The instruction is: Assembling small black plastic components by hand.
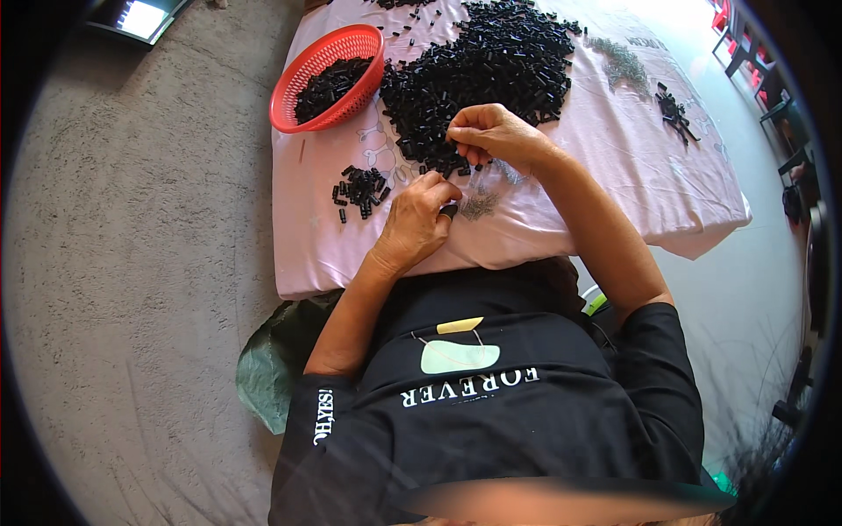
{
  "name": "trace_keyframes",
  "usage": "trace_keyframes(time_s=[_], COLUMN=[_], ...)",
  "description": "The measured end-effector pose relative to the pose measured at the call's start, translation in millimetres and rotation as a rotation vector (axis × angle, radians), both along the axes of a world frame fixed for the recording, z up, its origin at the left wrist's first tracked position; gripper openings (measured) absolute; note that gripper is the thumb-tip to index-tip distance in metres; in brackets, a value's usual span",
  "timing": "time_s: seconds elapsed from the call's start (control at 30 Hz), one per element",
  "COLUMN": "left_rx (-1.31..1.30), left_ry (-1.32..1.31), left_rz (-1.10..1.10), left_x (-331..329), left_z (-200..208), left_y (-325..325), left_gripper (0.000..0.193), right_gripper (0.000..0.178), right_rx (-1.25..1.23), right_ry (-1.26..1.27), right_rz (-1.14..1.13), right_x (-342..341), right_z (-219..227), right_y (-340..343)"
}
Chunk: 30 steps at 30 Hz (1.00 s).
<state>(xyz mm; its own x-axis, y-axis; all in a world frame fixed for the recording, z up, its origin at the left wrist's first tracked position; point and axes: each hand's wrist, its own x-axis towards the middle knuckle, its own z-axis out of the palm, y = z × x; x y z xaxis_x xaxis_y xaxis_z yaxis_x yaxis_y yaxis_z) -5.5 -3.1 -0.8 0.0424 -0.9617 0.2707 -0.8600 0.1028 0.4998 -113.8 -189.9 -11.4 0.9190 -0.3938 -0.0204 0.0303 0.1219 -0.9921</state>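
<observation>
I can't tell what my right hand [495, 136] pinches; its fingertips hide it. The black pile [478, 66] runs off the top edge. My left hand [419, 219] covers most of a small black piece [449, 210].

bright daylight, glare upper right, fisheye bending, dark rim

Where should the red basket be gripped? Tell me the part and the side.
Grip the red basket by its near rim, coming from the left, the bare cloth side. Its open mesh wall flares out to a firm lip, and the big black pile crowds its right side.
</observation>
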Motion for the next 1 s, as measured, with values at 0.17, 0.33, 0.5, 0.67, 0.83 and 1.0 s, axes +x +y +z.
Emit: trace_keyframes(time_s=[0.17, 0.33, 0.5, 0.67, 0.83, 1.0], left_rx=[0.022, -0.025, -0.018, -0.043, -0.059, -0.2], left_ry=[-0.053, -0.053, 0.084, 0.059, 0.17, 0.431], left_rz=[0.002, 0.023, 0.095, 0.076, 0.149, 0.264], left_x=[-1.8, -5.0, -1.7, 2.9, 1.3, 4.3], left_z=[0.1, 3.5, 4.0, 1.7, 7.8, 9.7], left_y=[-0.1, 1.4, 2.1, 3.1, 3.0, 1.0], left_gripper=[0.023, 0.021, 0.019, 0.026, 0.026, 0.026], right_gripper=[0.017, 0.017, 0.015, 0.013, 0.013, 0.014], right_rx=[-0.034, -0.056, -0.155, -0.237, -0.099, 0.019], right_ry=[0.006, 0.013, 0.071, 0.107, 0.046, -0.009], right_rz=[0.016, 0.027, 0.087, 0.095, 0.145, 0.185], right_x=[-0.7, 0.4, -0.6, -2.6, -2.7, -5.3], right_z=[0.8, -0.6, -1.0, 2.7, 1.1, 4.4], right_y=[0.7, 0.8, 0.8, 4.2, 2.8, 2.8])
